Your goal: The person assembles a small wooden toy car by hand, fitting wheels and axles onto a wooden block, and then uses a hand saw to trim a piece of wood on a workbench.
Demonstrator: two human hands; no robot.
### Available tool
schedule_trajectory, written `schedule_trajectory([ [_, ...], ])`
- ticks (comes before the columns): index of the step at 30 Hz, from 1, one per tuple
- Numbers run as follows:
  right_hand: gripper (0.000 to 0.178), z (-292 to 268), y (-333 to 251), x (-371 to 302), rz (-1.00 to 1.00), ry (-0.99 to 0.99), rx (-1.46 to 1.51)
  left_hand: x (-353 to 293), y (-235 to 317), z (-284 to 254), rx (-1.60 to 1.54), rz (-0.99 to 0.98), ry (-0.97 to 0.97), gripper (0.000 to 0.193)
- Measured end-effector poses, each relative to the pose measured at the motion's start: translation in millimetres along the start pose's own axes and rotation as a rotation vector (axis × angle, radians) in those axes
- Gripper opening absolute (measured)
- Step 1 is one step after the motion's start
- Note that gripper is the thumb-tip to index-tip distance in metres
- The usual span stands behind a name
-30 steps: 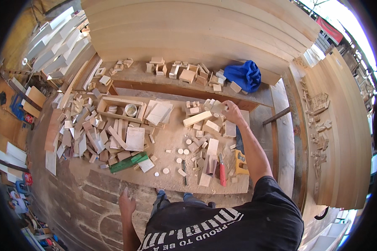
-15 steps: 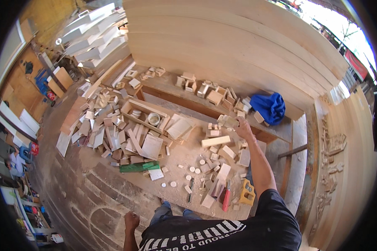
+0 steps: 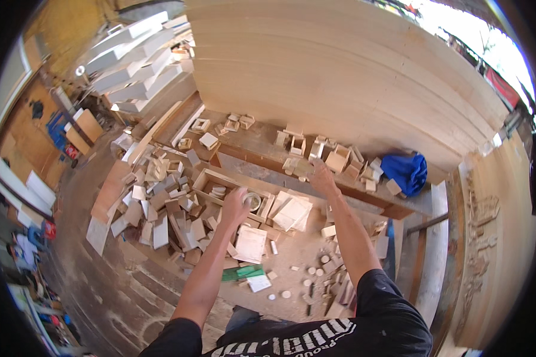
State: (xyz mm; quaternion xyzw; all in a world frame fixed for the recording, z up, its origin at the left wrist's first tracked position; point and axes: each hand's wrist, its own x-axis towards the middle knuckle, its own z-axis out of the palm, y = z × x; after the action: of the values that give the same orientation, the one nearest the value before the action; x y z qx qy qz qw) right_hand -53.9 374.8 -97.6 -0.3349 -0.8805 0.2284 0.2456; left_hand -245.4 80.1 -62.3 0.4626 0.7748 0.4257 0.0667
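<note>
My left hand (image 3: 234, 206) reaches forward over the workbench and hovers at the edge of a shallow wooden tray (image 3: 203, 176), right beside a small round tin (image 3: 254, 201) that sits in it. Its fingers look loosely spread and hold nothing. My right hand (image 3: 321, 176) stretches farther out to the raised back ledge (image 3: 262, 143), with its fingertips at a pale wooden block (image 3: 293, 165) among several small blocks there. Whether the fingers grip that block is not visible.
Many wood offcuts (image 3: 161, 208) cover the left of the bench, with flat square panels (image 3: 251, 244) and a green tool (image 3: 242, 273) nearer me. A blue cloth (image 3: 406, 171) lies on the ledge at right. Large pale boards (image 3: 339, 77) lean behind; white planks (image 3: 137, 65) are stacked at far left.
My left hand has come up from beside my body to the tray. My right hand has moved from the bench's offcuts to the back ledge. The view has tilted and shifted.
</note>
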Motion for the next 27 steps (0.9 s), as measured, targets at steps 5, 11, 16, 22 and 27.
schedule_trajectory([
  [5,0.049,41,-24,38,0.124,-0.014,-0.026,98,-48,29,0.151,0.045,-0.221,0.044],
  [11,0.044,91,-40,124,0.075,-0.051,-0.093,158,-70,20,0.144,0.032,-0.301,0.042],
  [16,0.042,138,-83,197,0.043,-0.065,-0.067,183,-126,-19,0.142,0.022,-0.176,0.037],
  [22,0.045,173,-91,238,0.097,-0.203,-0.302,186,-160,-48,0.118,-0.035,-0.202,0.036],
  [27,0.049,193,-66,247,0.088,-0.22,-0.347,190,-181,-48,0.108,0.01,-0.171,0.034],
])
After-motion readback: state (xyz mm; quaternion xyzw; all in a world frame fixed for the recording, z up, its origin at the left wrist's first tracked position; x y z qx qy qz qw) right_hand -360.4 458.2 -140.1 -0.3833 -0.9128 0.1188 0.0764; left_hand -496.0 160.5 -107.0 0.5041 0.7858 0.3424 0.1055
